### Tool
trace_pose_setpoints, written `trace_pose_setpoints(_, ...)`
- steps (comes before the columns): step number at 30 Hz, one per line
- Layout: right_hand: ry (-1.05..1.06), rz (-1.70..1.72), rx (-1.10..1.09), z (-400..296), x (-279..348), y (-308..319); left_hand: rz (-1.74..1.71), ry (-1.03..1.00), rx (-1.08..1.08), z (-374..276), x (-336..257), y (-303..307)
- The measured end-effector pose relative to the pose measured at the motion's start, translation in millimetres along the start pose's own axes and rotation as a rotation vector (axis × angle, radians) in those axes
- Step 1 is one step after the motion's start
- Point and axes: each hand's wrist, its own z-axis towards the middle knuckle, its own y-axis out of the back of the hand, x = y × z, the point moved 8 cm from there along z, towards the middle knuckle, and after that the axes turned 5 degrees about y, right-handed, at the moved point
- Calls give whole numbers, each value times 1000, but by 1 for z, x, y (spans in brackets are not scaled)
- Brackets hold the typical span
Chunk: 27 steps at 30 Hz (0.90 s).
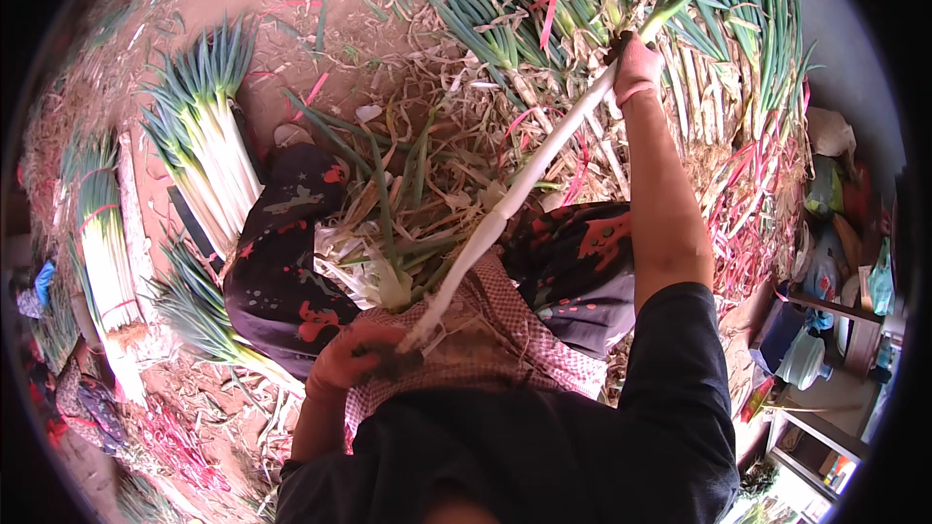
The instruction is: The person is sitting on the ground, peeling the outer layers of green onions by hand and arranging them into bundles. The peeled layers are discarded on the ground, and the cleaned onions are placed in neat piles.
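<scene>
A long green onion stalk (pixel 513 193) slants across my lap, white at its root end and green at its top. My right hand (pixel 638 69), in a dirty pinkish glove, is closed around it just below the green leaves. At the root end is my left hand (pixel 364 355), gloved with dark fingertips; its fingers touch or hold the roots, and their exact grip is unclear. Peeled skins and loose leaves (pixel 393 233) lie between my knees, above a checked apron (pixel 502 306).
Untrimmed green onions (pixel 699 80) are heaped at the upper right. Cleaned white onions (pixel 211 153) lean beside my left knee, and a tied bundle (pixel 108 255) lies farther left. Red ties (pixel 750 225) are scattered at right, near a shelf (pixel 837 306). Part of another person (pixel 91 407) shows at lower left.
</scene>
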Motion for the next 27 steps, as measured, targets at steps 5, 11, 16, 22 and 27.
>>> trace_pose_setpoints(5,15,-90,-109,16,-13,20,380,-503,182,-20,-61,-41)
trace_pose_setpoints(11,75,-189,-75,26,-14,42,867,-155,-412,-17,-48,17)
trace_pose_setpoints(16,-22,287,15,-17,4,-20,1585,-9,-932,51,-53,64)
trace_pose_setpoints(22,62,176,-30,-45,7,-44,1348,-368,-851,142,-142,-27)
trace_pose_setpoints(27,-48,420,463,-101,51,-94,848,-431,-836,177,-89,17)
